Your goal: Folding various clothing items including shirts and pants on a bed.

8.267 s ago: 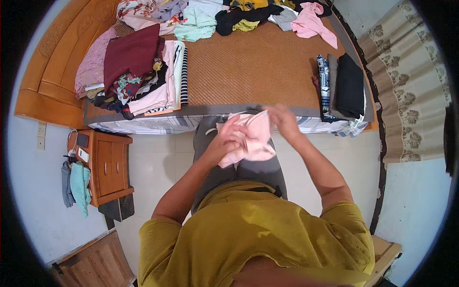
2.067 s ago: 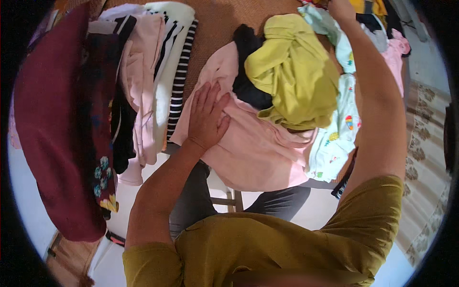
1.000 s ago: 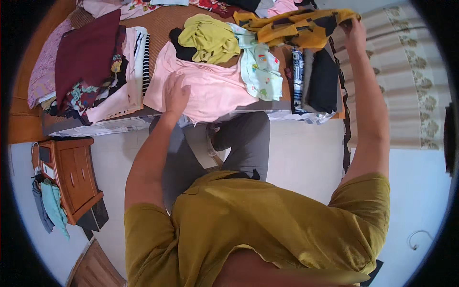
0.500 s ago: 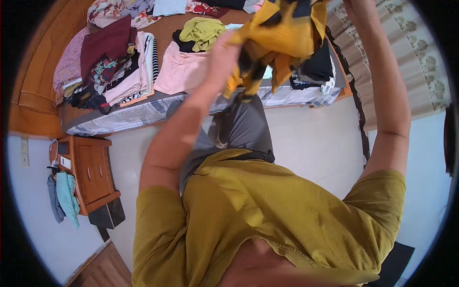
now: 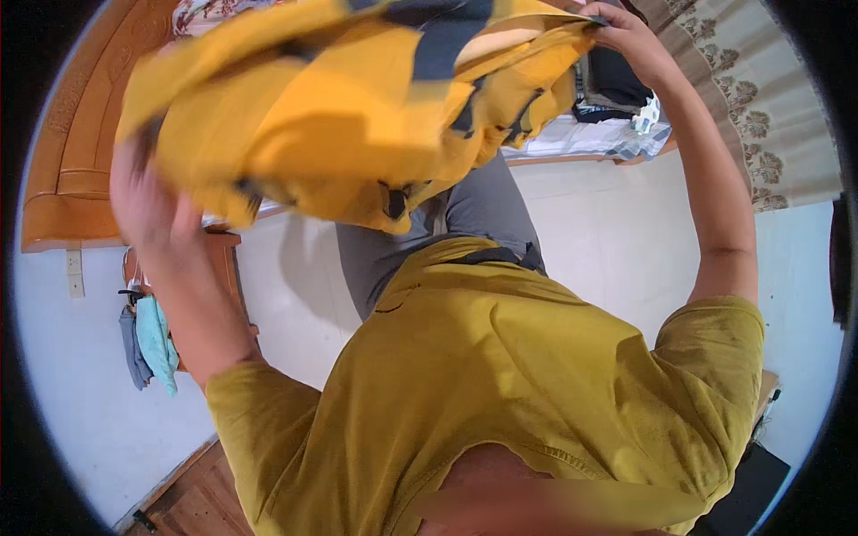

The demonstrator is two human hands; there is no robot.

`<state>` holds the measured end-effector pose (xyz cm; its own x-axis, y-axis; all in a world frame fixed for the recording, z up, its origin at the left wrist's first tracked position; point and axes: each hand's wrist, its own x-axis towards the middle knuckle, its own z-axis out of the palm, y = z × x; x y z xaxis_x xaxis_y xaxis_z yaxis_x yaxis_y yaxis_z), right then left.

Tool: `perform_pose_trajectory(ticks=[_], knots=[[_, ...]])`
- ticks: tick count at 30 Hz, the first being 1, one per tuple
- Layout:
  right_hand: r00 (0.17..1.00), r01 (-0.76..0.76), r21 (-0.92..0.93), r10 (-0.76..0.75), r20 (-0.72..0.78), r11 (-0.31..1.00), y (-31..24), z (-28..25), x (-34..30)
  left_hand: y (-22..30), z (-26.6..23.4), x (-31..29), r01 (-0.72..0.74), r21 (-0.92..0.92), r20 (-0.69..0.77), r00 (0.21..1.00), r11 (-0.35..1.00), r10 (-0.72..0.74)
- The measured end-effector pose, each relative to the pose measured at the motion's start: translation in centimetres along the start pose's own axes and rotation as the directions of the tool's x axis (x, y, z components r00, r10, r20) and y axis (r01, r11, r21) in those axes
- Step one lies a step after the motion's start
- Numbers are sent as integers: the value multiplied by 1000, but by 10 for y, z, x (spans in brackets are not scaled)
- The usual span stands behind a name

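Note:
A yellow garment (image 5: 331,125) with dark navy patches is spread wide in the air between my hands, its left part smeared by motion. Its exact kind does not show. My right hand (image 5: 630,40) pinches its right end at the upper right. At the far left, my left hand (image 5: 152,196) grips the other end; cloth covers some of its fingers, and they are blurred. The garment hangs above my grey trousers (image 5: 492,210) and hides most of the bed behind it.
Dark folded clothes (image 5: 617,80) lie on the bed's right end, beside a beige patterned curtain (image 5: 737,107). A wooden headboard (image 5: 85,170) stands at the left. Below it are a partly hidden wooden nightstand (image 5: 223,268) and hanging teal cloth (image 5: 157,344).
My left hand has swung left and toward me, stretching the bunched garment out wide. The right hand has come lower into view. The clothes piles on the bed are now mostly covered.

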<state>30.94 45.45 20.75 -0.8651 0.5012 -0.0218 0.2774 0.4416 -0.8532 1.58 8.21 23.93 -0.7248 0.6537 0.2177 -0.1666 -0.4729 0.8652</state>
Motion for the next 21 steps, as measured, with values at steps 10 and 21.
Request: perform_pose_trajectory(ticks=[10, 21], knots=[[824, -540, 450, 338, 455, 711, 126, 119, 7, -211, -198, -74, 577, 608, -102, 737, 545, -668], [824, -565, 548, 392, 409, 616, 206, 165, 31, -304, -187, -27, 244, 920, -46, 844, 306, -535]])
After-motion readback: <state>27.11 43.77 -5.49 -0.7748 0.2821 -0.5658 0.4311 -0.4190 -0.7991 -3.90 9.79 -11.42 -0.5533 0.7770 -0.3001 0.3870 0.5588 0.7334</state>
